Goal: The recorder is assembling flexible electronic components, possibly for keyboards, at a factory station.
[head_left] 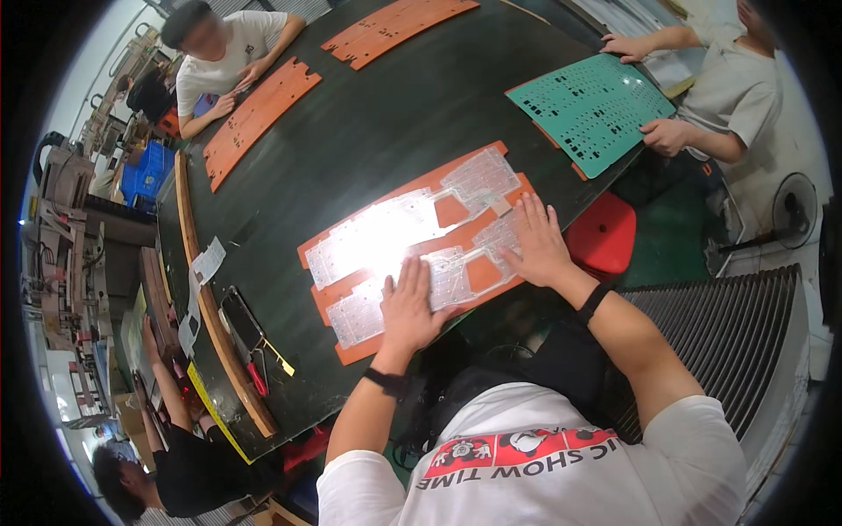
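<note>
In front of me lies an orange board [353, 352] with notched edges. Two clear, printed keyboard-shaped circuit films rest on it, a far film [482, 180] and a near film [355, 317]. Bright glare washes out much of the far one. My left hand [410, 307] is pressed down on the near film around its middle, fingers stretched out. Flat on the right end of that same film is my right hand [539, 241], its fingers spread. Neither hand grips anything. A small tan piece [501, 208] sits by the right fingertips.
A dark table [289, 219] carries more orange boards [399, 31]. At right a person holds a green perforated panel [596, 110]; another leans over an orange board [254, 123] at far left. A wooden strip [210, 307], phone [242, 316] and red-handled tool [257, 377] lie left. A red stool [603, 232] stands right.
</note>
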Tool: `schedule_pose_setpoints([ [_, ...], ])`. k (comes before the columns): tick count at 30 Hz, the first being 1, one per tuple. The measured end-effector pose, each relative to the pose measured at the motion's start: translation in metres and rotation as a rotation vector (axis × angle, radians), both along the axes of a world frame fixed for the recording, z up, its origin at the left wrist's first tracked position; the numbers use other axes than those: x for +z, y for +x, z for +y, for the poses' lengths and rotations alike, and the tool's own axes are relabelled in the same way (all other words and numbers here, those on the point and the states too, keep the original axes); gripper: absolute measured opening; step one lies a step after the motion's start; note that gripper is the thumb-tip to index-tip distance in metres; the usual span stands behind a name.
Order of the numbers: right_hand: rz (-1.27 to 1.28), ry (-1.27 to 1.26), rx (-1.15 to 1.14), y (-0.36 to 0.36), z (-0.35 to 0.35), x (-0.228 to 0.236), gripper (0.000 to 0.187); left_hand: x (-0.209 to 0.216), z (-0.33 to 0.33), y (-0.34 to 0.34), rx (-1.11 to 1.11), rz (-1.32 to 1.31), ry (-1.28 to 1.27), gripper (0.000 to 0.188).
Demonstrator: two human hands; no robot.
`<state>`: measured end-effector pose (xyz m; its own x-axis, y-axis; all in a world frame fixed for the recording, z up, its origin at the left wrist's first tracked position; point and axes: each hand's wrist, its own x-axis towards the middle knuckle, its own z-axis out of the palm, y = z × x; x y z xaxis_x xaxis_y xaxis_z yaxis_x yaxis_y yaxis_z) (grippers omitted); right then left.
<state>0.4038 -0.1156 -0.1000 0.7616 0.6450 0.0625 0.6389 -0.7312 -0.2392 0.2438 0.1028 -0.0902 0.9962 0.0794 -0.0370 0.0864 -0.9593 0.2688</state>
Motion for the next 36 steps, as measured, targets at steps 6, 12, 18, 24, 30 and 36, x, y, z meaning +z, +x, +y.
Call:
schedule_pose_setpoints([
  [6, 0.077, 0.017, -0.048, 0.003, 0.0, 0.008, 0.083, 0.001, 0.061, -0.066, 0.241, 0.014, 0.116, 0.083],
  [12, 0.119, 0.231, 0.29, -0.033, 0.096, 0.021, 0.077, 0.002, 0.086, -0.035, 0.431, -0.003, 0.169, 0.083],
  [18, 0.138, -0.005, 0.525, -0.045, 0.103, 0.001, 0.082, 0.0, 0.095, -0.004, 0.446, 0.041, 0.138, 0.085],
  [24, 0.038, -0.098, 0.192, -0.003, 0.047, 0.014, 0.084, -0.005, 0.101, -0.001, 0.463, 0.008, 0.136, 0.086],
  [30, 0.236, -0.096, 0.067, 0.014, 0.087, 0.05, 0.08, -0.002, 0.098, -0.002, 0.526, 0.039, 0.141, 0.086],
  [36, 0.082, 0.072, 0.439, 0.058, 0.085, 0.003, 0.075, 0.009, 0.093, 0.001, 0.533, 0.121, 0.158, 0.085],
])
